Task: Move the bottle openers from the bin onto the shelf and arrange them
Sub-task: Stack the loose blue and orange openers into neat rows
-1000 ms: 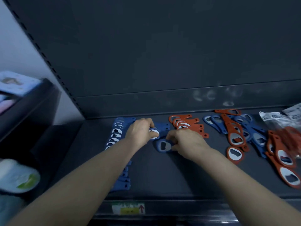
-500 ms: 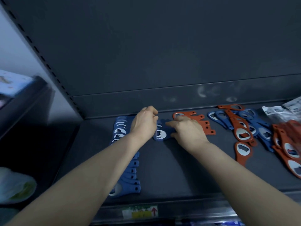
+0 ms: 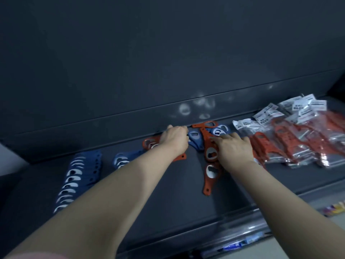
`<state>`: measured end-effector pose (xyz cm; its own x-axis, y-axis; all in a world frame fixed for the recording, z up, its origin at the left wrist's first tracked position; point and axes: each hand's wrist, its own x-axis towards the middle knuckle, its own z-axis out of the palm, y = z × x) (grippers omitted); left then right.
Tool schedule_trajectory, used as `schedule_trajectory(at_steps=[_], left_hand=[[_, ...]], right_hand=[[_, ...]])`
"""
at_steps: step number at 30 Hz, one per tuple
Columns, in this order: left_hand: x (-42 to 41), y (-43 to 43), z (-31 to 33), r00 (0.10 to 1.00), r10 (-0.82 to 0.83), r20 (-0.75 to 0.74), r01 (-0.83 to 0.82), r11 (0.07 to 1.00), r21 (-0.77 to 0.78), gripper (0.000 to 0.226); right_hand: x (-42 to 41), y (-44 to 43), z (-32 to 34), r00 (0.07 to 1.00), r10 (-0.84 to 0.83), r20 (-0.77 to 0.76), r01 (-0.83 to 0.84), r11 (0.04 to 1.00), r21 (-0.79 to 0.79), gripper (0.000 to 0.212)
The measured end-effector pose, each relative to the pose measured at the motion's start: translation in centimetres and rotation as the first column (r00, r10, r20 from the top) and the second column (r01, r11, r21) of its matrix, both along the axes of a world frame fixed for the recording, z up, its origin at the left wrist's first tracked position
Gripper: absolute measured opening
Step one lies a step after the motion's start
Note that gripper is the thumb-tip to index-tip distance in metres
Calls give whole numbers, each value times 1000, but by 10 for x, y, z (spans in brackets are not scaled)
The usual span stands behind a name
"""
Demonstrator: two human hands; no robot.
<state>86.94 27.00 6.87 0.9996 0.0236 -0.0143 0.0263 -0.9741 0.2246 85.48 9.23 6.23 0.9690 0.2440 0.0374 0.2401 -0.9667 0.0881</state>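
Step in hand, as judged: sorting the loose bottle openers [image 3: 211, 156] at the back of the shelf [image 3: 168, 193]. No bin was in view. The right hand [image 3: 233, 148] lay with its grip apart, fingers flat on the mixed pile. The left hand [image 3: 174, 140] was curled beside a blue opener [image 3: 194, 136]; whether its grip was clamped on it could not be told. The next move called for lifting one opener clear and adding it to the matching row, such as the blue row [image 3: 80, 176].

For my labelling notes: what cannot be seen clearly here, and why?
Head view:
1. The back of the left hand hides its fingertips, so its grip is unclear.
2. The red bottle opener stack lies partly under that hand.
3. The bag labels are too blurred to read.
4. The bin is outside the frame.
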Motion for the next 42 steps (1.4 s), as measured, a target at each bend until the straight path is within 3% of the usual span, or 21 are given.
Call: schedule_trajectory(at_steps=[3,6,9,11,13,17,23,27,31,36,42], left_hand=[[18,-13,-5,993,88,-75,-79,990,113,31],[26,-20,-7,983,139,-118,-121,982,143,39],[30,-21,-6,981,148,-127,-129,981,144,39],[31,-19,-6,976,156,-151,-137,982,126,41],[32,-16,-4,973,141,-184,-126,988,89,43],[33,-11,0,967,34,-252,-36,999,-3,55],[39,-5,4,949,-70,-308,44,995,-88,67],[42,-2,4,960,-40,-277,38,999,-10,59],[39,0,6,966,-28,-256,0,994,-106,48],[14,18,18,998,67,-2,-63,927,-371,18],[-62,99,29,973,223,-53,-214,797,-565,9]], right_hand=[[9,-13,3,1000,-28,2,28,1000,-11,32],[21,1,2,993,65,96,-77,990,121,29],[38,25,-2,991,132,-7,-129,980,154,45],[47,34,-7,989,116,-94,-110,992,68,52],[56,37,-7,989,88,-117,-87,996,11,46],[71,33,4,978,54,-203,-60,998,-22,37],[76,25,5,980,-15,-200,9,1000,-26,46],[78,24,13,964,-35,-263,38,999,5,38],[80,21,15,949,-8,-314,21,999,39,19],[67,20,19,988,123,-95,-82,932,353,22],[17,63,25,970,227,85,-237,816,527,21]])
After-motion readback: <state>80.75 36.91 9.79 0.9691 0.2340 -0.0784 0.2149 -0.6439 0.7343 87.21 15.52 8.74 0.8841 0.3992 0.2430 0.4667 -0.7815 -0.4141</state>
